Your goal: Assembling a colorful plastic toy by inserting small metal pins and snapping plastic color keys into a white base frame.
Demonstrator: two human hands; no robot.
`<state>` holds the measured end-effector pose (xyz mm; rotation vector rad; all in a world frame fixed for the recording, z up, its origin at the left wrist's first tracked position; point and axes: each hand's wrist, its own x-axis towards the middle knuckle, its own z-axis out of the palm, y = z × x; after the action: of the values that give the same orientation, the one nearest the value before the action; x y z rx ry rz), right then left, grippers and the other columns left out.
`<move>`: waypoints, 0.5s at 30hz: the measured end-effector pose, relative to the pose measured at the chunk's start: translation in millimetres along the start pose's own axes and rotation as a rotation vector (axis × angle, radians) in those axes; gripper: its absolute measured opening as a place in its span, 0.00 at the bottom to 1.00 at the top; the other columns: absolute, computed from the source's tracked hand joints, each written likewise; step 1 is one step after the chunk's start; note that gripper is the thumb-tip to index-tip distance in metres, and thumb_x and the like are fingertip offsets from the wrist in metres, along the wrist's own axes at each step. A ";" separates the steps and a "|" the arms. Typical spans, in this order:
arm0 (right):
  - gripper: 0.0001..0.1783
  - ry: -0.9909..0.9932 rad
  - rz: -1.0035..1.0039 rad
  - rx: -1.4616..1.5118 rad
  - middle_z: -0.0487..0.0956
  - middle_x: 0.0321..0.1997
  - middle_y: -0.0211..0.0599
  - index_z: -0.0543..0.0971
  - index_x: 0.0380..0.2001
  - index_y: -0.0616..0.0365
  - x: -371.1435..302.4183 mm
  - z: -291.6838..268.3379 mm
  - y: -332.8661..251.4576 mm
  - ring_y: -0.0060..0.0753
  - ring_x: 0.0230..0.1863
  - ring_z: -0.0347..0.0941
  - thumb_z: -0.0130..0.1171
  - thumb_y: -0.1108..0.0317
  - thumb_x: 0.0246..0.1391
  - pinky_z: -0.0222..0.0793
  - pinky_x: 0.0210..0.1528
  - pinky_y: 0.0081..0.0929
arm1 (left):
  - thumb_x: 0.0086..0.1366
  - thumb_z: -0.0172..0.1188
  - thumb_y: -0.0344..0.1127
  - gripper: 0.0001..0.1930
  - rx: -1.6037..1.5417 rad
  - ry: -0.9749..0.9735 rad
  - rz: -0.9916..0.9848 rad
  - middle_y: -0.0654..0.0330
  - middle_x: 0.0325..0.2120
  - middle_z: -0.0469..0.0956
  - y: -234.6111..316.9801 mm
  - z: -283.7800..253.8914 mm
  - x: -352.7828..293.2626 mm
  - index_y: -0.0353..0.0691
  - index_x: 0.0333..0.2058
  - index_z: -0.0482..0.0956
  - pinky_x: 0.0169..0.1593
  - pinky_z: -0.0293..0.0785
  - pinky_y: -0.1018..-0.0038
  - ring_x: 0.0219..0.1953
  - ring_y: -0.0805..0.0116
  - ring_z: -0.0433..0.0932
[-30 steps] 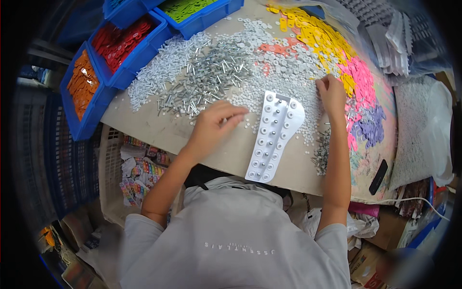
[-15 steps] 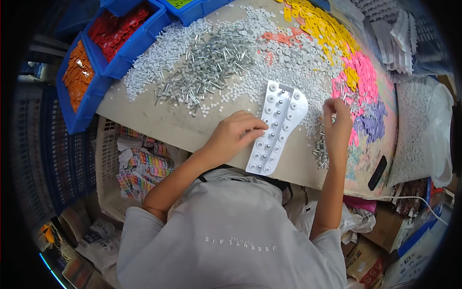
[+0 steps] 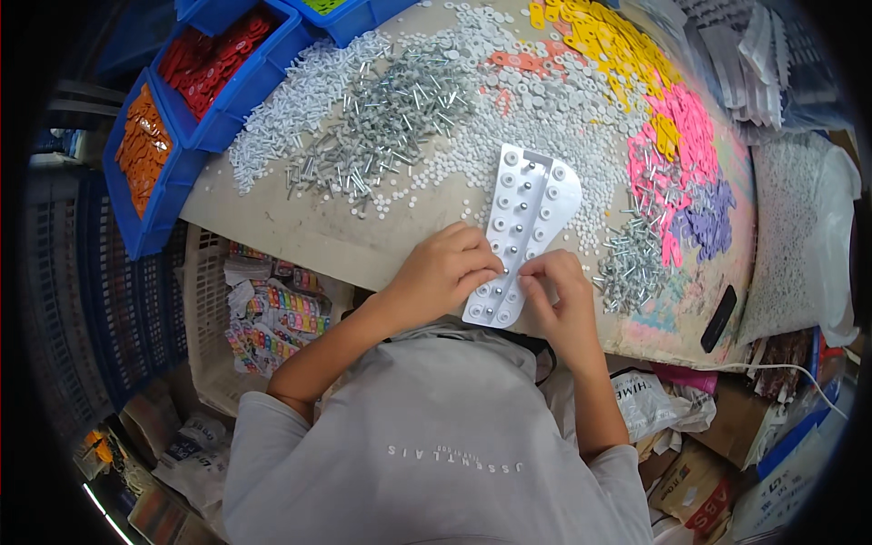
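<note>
A white plastic jig [image 3: 534, 218], wide at its far end and narrow near me, lies at the table's near edge. Two rows of round white washers line its sides, and small silver pieces sit along the middle channel. My left hand [image 3: 452, 271] is at the jig's left edge, with bent fingers pinched together over it. At the opposite edge is my right hand [image 3: 565, 289], thumb and forefinger drawn in close beside a washer. Whatever either hand pinches is too small or hidden to make out.
Metal rivets [image 3: 400, 118], white plastic pieces [image 3: 282, 113] and small white discs [image 3: 518, 118] cover the table. Yellow [image 3: 618, 41], pink [image 3: 686, 136] and purple tags [image 3: 707, 222] lie right, near more rivets [image 3: 631, 263] and a black phone-like object [image 3: 718, 320]. Blue bins [image 3: 204, 136] stand left.
My right hand has come from the rivets and pink tags on the right to the jig's right edge. My left hand has slid slightly nearer me along the left edge.
</note>
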<state>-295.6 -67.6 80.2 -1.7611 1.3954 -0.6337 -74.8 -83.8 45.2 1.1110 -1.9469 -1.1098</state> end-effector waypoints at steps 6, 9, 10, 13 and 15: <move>0.06 0.110 0.020 0.018 0.75 0.36 0.43 0.78 0.36 0.64 -9.1 17.8 7.0 0.46 0.40 0.73 0.63 0.80 0.54 0.70 0.42 0.36 | 0.59 0.69 0.30 0.08 -0.047 0.083 -0.097 0.60 0.32 0.78 -1.9 7.4 -2.7 0.38 0.37 0.84 0.39 0.74 0.67 0.35 0.60 0.77; 0.08 0.212 -0.127 -0.118 0.76 0.35 0.42 0.78 0.36 0.63 -15.4 30.6 21.5 0.45 0.38 0.73 0.65 0.81 0.52 0.71 0.40 0.36 | 0.59 0.67 0.31 0.07 0.144 0.122 0.144 0.61 0.31 0.77 -11.1 9.4 -7.0 0.40 0.35 0.81 0.39 0.73 0.64 0.36 0.59 0.76; 0.09 0.272 -0.229 -0.224 0.76 0.35 0.42 0.79 0.36 0.63 -16.8 34.5 25.5 0.45 0.38 0.73 0.66 0.81 0.51 0.71 0.39 0.37 | 0.58 0.68 0.31 0.07 0.257 0.166 0.217 0.61 0.31 0.77 -9.7 10.3 -10.1 0.40 0.35 0.81 0.38 0.72 0.65 0.35 0.60 0.76; 0.10 0.339 -0.263 -0.239 0.76 0.34 0.42 0.80 0.36 0.62 -17.2 41.2 31.2 0.45 0.37 0.73 0.68 0.80 0.50 0.71 0.38 0.38 | 0.57 0.68 0.31 0.07 0.362 0.221 0.298 0.62 0.29 0.76 -11.3 11.8 -12.2 0.40 0.34 0.81 0.36 0.71 0.65 0.34 0.61 0.75; 0.10 0.337 -0.272 -0.233 0.76 0.34 0.42 0.79 0.36 0.62 -16.2 41.2 31.5 0.46 0.36 0.73 0.68 0.80 0.49 0.71 0.38 0.38 | 0.57 0.68 0.31 0.07 0.357 0.232 0.309 0.62 0.29 0.76 -13.5 10.9 -11.8 0.39 0.34 0.81 0.35 0.70 0.66 0.33 0.61 0.74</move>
<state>-285.8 -43.7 32.4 -2.1263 1.5120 -0.9839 -73.6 -73.3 27.1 1.0176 -2.0849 -0.4596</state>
